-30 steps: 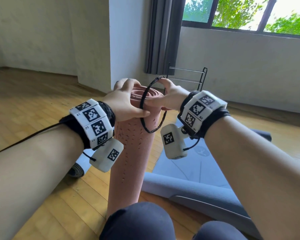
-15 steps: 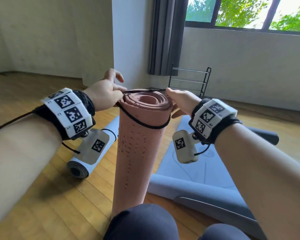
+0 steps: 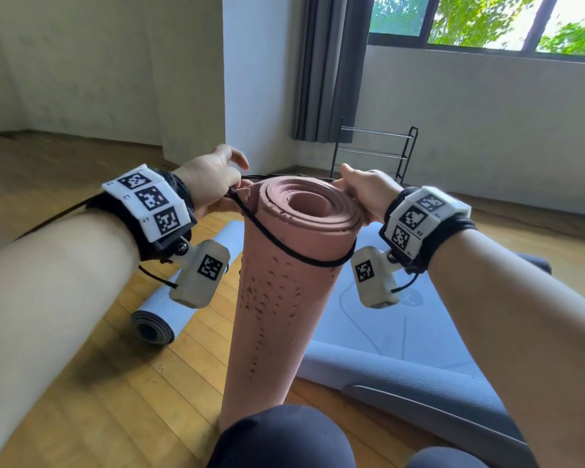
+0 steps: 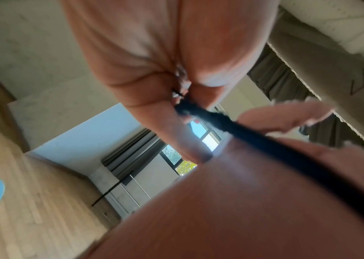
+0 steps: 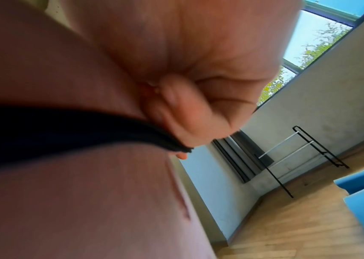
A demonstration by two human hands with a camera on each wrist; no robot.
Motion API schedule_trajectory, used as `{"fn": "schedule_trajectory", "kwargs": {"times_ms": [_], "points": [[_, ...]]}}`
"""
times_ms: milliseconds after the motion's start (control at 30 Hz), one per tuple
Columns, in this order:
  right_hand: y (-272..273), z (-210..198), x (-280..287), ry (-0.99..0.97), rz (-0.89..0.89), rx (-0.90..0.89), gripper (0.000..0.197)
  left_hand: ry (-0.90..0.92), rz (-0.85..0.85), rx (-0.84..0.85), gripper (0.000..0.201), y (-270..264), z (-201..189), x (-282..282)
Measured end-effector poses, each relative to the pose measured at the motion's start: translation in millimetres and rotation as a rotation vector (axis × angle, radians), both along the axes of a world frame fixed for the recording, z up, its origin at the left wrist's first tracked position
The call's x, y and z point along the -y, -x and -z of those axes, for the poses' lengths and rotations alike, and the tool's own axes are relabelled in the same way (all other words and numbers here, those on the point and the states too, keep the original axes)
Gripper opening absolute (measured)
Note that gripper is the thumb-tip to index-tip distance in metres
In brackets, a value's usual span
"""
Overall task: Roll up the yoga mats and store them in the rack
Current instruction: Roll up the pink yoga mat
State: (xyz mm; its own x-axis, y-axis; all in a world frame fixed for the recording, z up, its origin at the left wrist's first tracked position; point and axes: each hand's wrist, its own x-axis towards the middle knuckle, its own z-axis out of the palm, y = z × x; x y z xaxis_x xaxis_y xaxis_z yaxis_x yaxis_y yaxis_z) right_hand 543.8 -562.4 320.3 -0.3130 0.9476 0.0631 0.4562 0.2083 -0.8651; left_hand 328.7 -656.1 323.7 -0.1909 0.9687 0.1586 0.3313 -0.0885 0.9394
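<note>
A rolled pink yoga mat (image 3: 274, 298) stands upright on the floor between my knees. A black elastic band (image 3: 284, 246) is stretched over its top end, low on the near side and level with the rim at the back. My left hand (image 3: 217, 184) pinches the band (image 4: 201, 113) at the roll's left rim. On the right rim my right hand (image 3: 365, 194) grips the same band (image 5: 132, 133) with curled fingers. The black metal rack (image 3: 375, 153) stands by the far wall under the window.
A rolled grey mat (image 3: 169, 305) lies on the wooden floor to the left. A grey-blue mat (image 3: 402, 339) lies partly unrolled to the right, with a dark roll (image 3: 534, 265) beyond it. A grey curtain (image 3: 328, 65) hangs beside the rack.
The hands have spread apart, stretching the band from a small loop at the right hand to a ring over the roll's top. The left hand left the roll's side to pinch the band.
</note>
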Motion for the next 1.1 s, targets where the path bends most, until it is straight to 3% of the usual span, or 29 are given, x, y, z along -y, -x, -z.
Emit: {"fn": "schedule_trajectory", "kwargs": {"times_ms": [167,333,367,467,533,600,667,800,867,967,1067,1100], "points": [[-6.5,10.0,-9.5,0.039,0.045,-0.051,0.054,-0.098,0.129,0.074,0.046,-1.4,25.1,-5.2],[-8.9,22.9,-7.9,0.128,0.015,-0.194,0.064,-0.174,0.126,0.203,0.011,-6.3,37.0,-11.0],[-9.1,29.7,-6.7,0.115,0.018,-0.203,0.064,-0.154,0.134,0.211,0.022,-6.4,39.7,-11.4],[-5.4,52.2,-4.3,0.001,0.021,-0.231,0.064,-0.107,0.113,0.115,0.085,-10.6,47.0,-13.8],[0.1,62.9,1.2,-0.050,-0.018,-0.325,0.059,-0.142,0.074,-0.007,0.104,-20.9,49.6,-15.7],[3.0,73.9,2.0,-0.014,-0.066,-0.455,0.065,-0.208,0.055,-0.097,0.093,-32.0,54.2,-18.1],[1.5,83.4,1.0,-0.035,-0.076,-0.433,0.077,-0.277,0.067,-0.122,0.068,-40.2,62.5,-22.7],[-11.4,105.5,-6.1,-0.030,-0.112,-0.370,0.060,-0.204,0.088,-0.057,0.092,-48.2,90.0,-25.5],[-19.3,109.0,-15.8,-0.006,-0.110,-0.346,0.076,-0.176,0.066,-0.056,0.101,-49.6,95.4,-28.6],[-24.5,95.4,-27.6,-0.001,-0.086,-0.559,0.076,-0.254,0.000,-0.050,0.104,-53.6,83.6,-34.4],[-18.4,85.1,-30.5,0.019,-0.006,-0.600,0.118,-0.311,-0.047,-0.047,0.081,-61.0,73.5,-42.2],[-16.4,88.3,-33.5,0.030,0.013,-0.597,0.120,-0.302,-0.058,-0.069,0.073,-63.6,75.5,-44.2]]}}
